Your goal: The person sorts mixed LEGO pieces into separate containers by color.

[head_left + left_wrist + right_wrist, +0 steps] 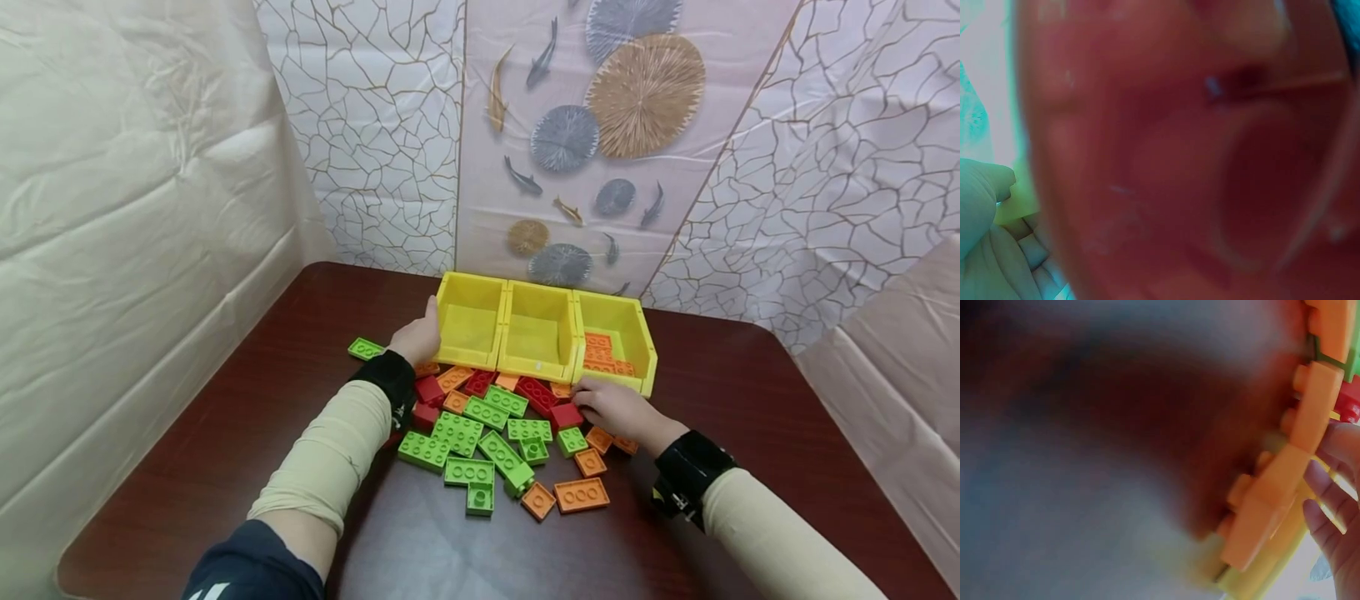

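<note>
A yellow three-compartment bin [538, 377] stands toward the back of the table. My left hand [417, 337] holds its left end; in the left wrist view the thumb lies over the yellow edge and the fingers curl underneath. My right hand [618, 408] is low at the front of the right compartment, beside a red brick [566, 416] and an orange brick [561, 389]. In the right wrist view its fingers [1329, 487] are loosely bent, near orange bricks [1316, 406], with nothing visibly gripped. Several orange bricks [598, 352] lie inside the right compartment.
Green bricks [457, 432], red and orange ones spread over the table [247, 433] in front of the bin. One green brick [365, 348] lies left of my left hand. Orange plates [581, 495] are nearest me. A patterned cloth [555, 208] hangs behind.
</note>
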Motion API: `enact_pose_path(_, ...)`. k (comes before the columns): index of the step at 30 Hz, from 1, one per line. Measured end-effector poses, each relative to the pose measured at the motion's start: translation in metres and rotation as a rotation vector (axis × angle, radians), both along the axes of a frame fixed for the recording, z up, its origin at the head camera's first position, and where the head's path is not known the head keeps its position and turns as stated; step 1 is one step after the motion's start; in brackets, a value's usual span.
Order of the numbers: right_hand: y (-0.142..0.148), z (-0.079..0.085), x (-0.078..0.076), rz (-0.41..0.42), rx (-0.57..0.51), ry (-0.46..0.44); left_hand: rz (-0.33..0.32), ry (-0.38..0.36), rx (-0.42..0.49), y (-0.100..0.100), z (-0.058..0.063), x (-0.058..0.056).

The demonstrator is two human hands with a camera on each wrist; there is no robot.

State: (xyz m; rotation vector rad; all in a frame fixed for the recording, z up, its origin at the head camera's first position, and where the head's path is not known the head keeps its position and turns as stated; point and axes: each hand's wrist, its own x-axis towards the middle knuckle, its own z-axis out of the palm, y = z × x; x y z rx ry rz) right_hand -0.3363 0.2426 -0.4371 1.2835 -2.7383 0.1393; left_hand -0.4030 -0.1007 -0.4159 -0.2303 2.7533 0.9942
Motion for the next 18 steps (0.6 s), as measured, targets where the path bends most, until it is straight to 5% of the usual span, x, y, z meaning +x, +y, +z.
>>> enact_pose_path(10, -0.0013, 0.0018, 0.0085, -0.116, -0.015, -0.056, 0.0, -0.01, 0.006, -0.0002, -0.001, -0.0014)
enact_pose_path(18, 0.0017, -0.0022, 0.0068, -0.092, -0.067, -0.005, 0.014, -0.035, 0.038, -0.0005, 0.0029, 0.0039)
